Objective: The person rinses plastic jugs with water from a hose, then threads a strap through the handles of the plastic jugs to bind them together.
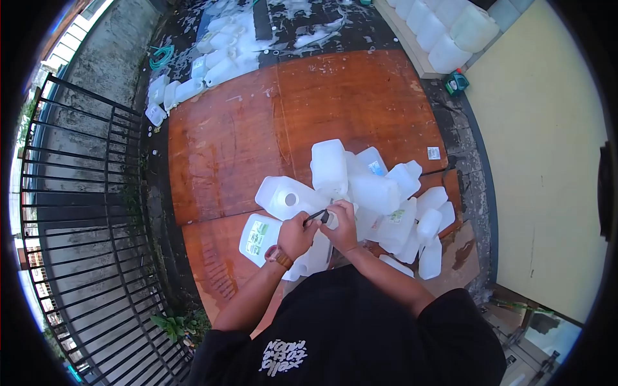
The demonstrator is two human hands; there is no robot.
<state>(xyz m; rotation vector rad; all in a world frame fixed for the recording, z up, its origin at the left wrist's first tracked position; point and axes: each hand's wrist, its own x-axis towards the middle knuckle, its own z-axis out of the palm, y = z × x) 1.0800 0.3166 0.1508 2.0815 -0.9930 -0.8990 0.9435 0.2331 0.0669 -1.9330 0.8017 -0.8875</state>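
My left hand (297, 234), with a watch at its wrist, is closed round a small dark tool (314, 217) that points toward my right hand. My right hand (342, 225) is closed at a pale jug part beside the tool's tip; what exactly its fingers grip is too small to tell. Around both hands lies a pile of white translucent plastic jugs. One jug with a round opening (283, 196) is just beyond my left hand, and a jug with a green label (259, 239) lies to its left. An upright jug (329, 166) stands beyond my right hand.
Reddish-brown boards (225, 128) cover the ground. More jugs (222, 69) lie among foam at the far left, and others (447, 53) are stacked at the far right near a green bottle (456, 83). A black metal fence (109, 186) runs along the left.
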